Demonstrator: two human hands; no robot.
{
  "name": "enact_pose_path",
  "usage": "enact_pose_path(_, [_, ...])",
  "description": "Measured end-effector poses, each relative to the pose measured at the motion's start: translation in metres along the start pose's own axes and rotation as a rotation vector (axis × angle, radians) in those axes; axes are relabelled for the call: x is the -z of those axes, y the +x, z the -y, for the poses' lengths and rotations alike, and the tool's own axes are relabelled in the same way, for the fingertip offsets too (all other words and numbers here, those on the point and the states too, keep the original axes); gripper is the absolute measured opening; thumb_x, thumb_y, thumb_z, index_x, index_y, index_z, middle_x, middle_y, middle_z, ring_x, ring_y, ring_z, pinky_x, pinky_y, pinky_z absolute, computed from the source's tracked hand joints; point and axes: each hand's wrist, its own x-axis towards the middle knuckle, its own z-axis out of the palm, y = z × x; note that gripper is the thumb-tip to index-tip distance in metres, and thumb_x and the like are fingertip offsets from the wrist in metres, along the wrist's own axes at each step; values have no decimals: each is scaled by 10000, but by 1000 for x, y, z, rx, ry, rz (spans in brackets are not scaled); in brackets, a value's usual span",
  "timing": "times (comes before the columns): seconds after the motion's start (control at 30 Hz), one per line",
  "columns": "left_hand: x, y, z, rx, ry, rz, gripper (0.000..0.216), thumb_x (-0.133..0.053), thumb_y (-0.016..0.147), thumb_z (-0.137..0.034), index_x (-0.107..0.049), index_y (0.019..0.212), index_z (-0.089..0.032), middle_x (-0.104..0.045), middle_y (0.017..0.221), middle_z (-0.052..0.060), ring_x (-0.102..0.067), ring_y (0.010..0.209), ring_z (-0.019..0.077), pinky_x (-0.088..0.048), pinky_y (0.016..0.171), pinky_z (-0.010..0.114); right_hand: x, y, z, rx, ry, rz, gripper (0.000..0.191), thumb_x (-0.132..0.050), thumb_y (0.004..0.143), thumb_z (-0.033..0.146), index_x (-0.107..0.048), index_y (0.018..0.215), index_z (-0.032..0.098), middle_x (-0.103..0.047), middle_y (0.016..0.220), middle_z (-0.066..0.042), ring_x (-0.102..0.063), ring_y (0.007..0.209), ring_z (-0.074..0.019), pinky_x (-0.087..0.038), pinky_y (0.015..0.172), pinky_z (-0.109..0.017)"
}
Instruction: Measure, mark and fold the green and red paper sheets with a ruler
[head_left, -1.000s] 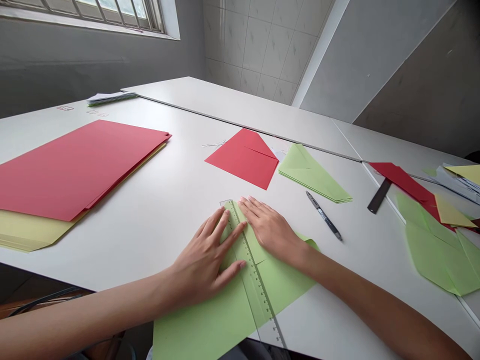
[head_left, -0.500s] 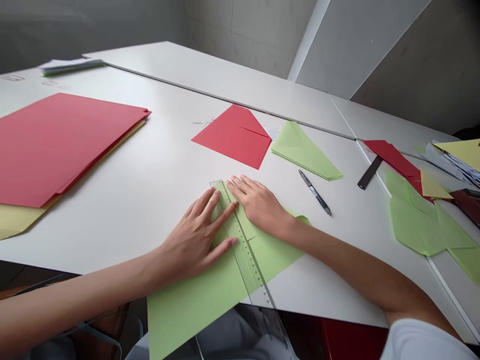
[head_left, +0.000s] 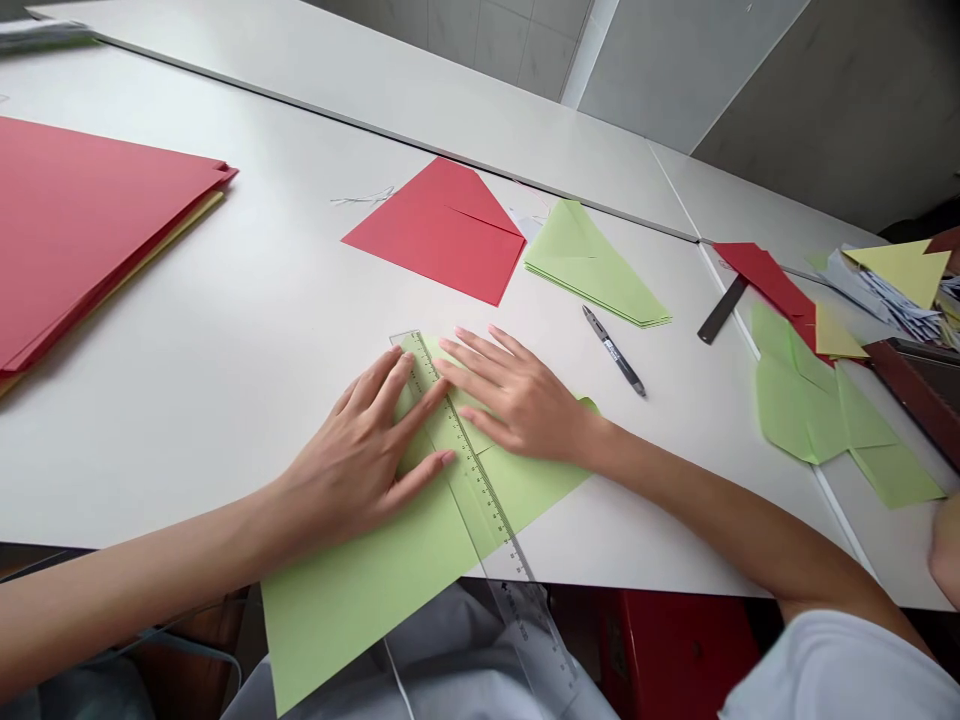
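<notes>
A clear plastic ruler [head_left: 480,475] lies slantwise across a sheet of light green paper [head_left: 360,600], and its near end juts past the table edge over my lap. My left hand [head_left: 375,435] rests flat with spread fingers, pressing the ruler and paper down near the far end. Just right of the ruler, my right hand [head_left: 521,395] has its fingers stretched apart over the folded part of the green sheet. It holds nothing that I can see. A pen [head_left: 613,352] lies on the table beyond my right hand.
Folded red paper [head_left: 442,235] and a folded green stack [head_left: 592,265] lie ahead. At left is a pile of large red sheets [head_left: 90,230]. Rightward are a dark ruler [head_left: 722,310], an opened green piece [head_left: 802,400] and another person's arm [head_left: 946,548] at the edge.
My view has tilted down and shifted right. My right hand's fingers have spread and lifted somewhat from the paper's folded edge. My left hand stays on the ruler.
</notes>
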Motion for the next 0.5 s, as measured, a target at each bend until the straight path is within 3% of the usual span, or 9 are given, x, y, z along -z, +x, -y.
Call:
enact_pose_path(0.1, [-1, 0, 0, 16, -31, 7, 644, -360, 983, -533, -359, 1513, -167, -294, 1513, 209, -218, 1464, 424, -322, 1145, 571, 14, -28, -2, 118, 19, 37, 512, -475, 964, 253, -454, 1460, 125, -353, 1580, -108, -163, 1516, -248, -213, 1224, -520])
enact_pose_path(0.2, [1, 0, -1, 23, -51, 10, 644, -369, 982, -532, -327, 1531, -198, -289, 1521, 188, -210, 1468, 419, -311, 1151, 569, 19, -45, -3, 116, 5, 65, 535, -483, 915, 134, -486, 1447, 192, -337, 1585, -73, -149, 1515, -261, -249, 1206, -546])
enact_pose_path(0.33, [3, 1, -2, 21, -34, 28, 641, -343, 990, -532, -331, 1527, -183, -284, 1513, 202, -207, 1469, 413, -316, 1147, 567, 16, -48, -2, 65, -34, 68, 524, -393, 962, 53, -516, 1424, 267, -343, 1577, -40, -161, 1504, -251, -296, 1192, -525])
enact_pose_path(0.5, [3, 0, -2, 16, -32, 29, 640, -346, 991, -528, -312, 1534, -192, -280, 1514, 198, -212, 1467, 410, -311, 1150, 557, 9, -47, -3, 69, -35, 90, 485, -385, 1015, 87, -497, 1429, 314, -363, 1564, -12, -197, 1494, -238, -304, 1195, -521])
